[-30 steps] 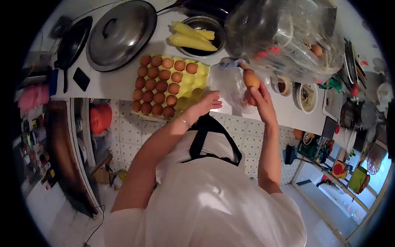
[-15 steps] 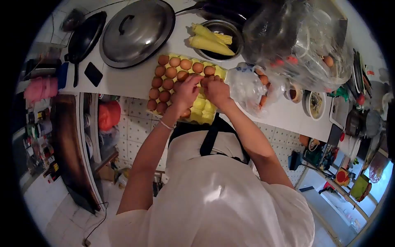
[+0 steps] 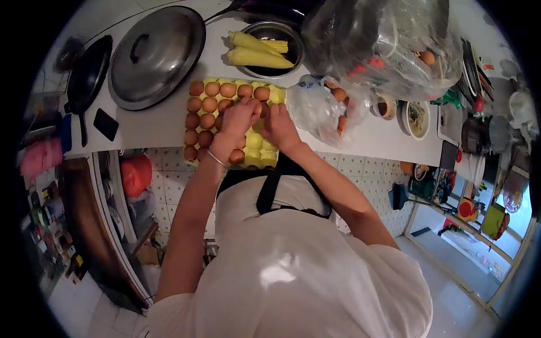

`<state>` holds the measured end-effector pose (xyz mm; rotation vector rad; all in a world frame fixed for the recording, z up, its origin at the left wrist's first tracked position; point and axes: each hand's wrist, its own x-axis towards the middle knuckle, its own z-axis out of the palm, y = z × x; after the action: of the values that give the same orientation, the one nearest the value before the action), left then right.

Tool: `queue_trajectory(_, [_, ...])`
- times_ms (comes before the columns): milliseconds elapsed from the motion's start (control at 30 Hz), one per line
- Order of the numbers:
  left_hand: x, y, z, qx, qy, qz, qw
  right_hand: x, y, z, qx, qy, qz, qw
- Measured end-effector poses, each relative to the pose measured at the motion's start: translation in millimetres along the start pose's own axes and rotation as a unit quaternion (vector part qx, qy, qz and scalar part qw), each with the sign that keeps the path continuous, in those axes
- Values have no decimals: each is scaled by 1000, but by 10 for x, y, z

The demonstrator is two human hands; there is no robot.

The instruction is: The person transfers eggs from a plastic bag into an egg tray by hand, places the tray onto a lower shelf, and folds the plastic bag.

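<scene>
A yellow egg tray (image 3: 260, 160) lies near the counter's front edge, with brown eggs (image 3: 209, 104) in its left and middle cups and bare cups at the right. Over the tray's middle, my left hand (image 3: 239, 119) has its fingers curled down at an egg. Close beside it on the right, my right hand (image 3: 277, 125) has bent fingers around an egg (image 3: 264, 109) that is partly hidden between the hands. To the right of the tray lies a clear plastic bag (image 3: 321, 110) with several eggs in it.
Behind the tray are a metal bowl (image 3: 297, 55) with peeled corn (image 3: 253, 57) and a large domed lid (image 3: 160, 62). A phone (image 3: 106, 124) and dark pan (image 3: 90, 76) lie left. Large plastic bags (image 3: 389, 45) and a white bowl (image 3: 417, 120) stand right.
My right hand has come from the plastic bag with an egg to the tray, beside my left hand, which has moved onto the eggs. The camera view has shifted slightly.
</scene>
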<state>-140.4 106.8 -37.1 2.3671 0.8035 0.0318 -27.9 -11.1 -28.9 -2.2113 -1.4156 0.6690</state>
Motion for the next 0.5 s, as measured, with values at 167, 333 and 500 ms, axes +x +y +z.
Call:
queue_trajectory(167, [148,-219,-9,3,4,86,996,-88,-17,178,-19,44,-118,992])
queue_trajectory(333, [142,-179,-21,67,-19,63,996,-10,52,370,246,-38,-18,968])
queue_trajectory(500, [101,-233,-40,-13,27,68,997,-32,79,374,-15,73,-222,972])
